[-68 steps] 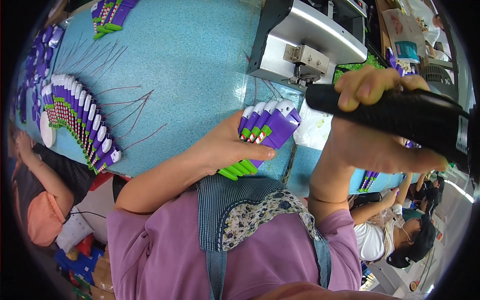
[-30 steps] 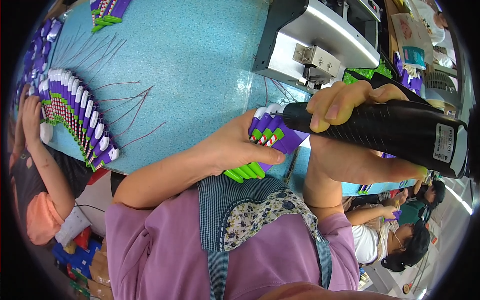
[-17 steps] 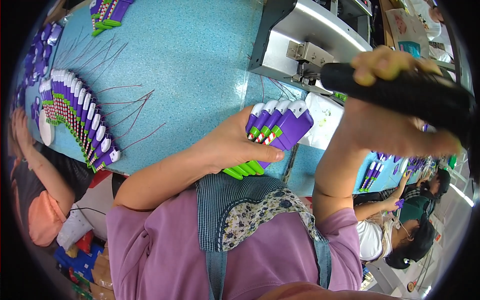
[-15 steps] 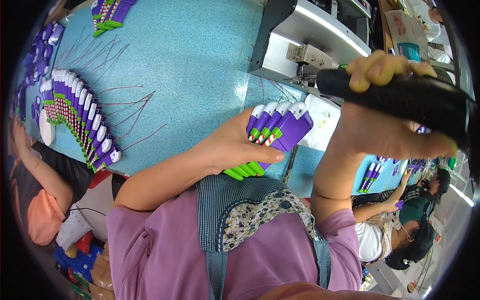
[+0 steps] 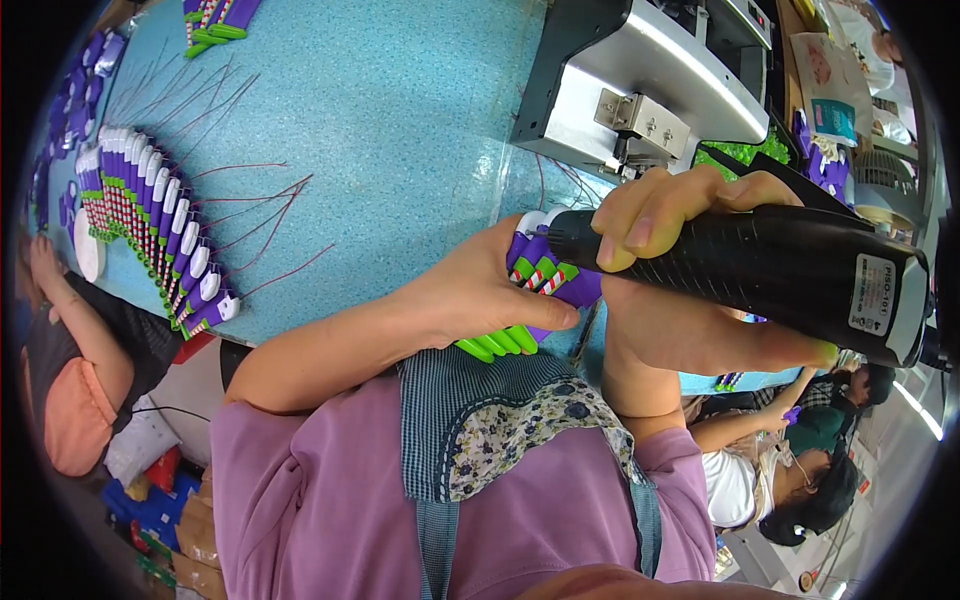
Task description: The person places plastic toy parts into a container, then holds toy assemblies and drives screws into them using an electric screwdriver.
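My left hand is closed around several purple plastic pieces held side by side, with white tips, green ends and red-and-white striped parts. In my right hand is a black electric screwdriver, held lengthwise. Its front end points left and lies over the white tips of the pieces, hiding some of them. Whether the bit touches a piece cannot be made out.
Similar pieces lie fanned out at the left of the blue table, with thin red wires beside them. A metal machine stands at the far right. Other people sit on both sides. More pieces lie at the far edge.
My right hand has brought the screwdriver left and down, from beside the pieces to over their white tips. My left hand keeps its hold, nearly in place.
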Action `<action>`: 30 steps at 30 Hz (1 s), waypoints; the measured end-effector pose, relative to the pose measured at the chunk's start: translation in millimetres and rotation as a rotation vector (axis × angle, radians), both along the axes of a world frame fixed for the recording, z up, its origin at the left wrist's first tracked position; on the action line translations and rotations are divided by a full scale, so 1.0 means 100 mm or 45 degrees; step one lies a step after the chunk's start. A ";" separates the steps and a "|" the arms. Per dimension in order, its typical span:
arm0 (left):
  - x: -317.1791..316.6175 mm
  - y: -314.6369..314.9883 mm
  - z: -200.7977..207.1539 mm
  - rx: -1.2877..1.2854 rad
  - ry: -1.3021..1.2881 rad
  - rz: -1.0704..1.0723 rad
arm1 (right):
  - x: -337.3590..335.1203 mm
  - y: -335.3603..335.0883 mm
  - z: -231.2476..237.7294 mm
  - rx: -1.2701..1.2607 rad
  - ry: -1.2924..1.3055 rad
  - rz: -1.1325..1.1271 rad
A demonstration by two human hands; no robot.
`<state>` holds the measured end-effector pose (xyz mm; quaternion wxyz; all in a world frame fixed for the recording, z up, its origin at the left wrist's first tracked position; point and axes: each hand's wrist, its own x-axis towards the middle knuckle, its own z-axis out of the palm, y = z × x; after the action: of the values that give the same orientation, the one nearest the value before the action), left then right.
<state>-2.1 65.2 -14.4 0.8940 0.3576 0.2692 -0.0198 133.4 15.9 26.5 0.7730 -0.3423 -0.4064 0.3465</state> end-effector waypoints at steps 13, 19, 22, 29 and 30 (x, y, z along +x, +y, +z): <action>-0.02 -0.06 0.06 0.061 0.007 -0.010 | 0.01 -0.04 0.03 0.122 -0.112 0.066; -0.02 -0.05 0.09 0.168 0.033 -0.064 | 0.00 -0.07 0.07 0.067 -0.064 0.060; -0.03 -0.11 -0.04 0.189 -0.005 0.031 | -0.04 -0.12 0.23 0.018 0.022 0.059; -0.10 -0.17 -0.06 0.085 -0.091 0.227 | 0.21 -0.41 0.32 0.073 -0.268 -0.241; -0.07 -0.22 -0.10 0.381 -0.080 0.274 | 0.12 -0.37 0.24 0.023 -0.190 -0.226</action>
<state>-8.9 43.3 -24.3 0.8358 0.4561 0.2778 0.1275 145.5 -20.7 50.1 0.7713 -0.3950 -0.4340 0.2465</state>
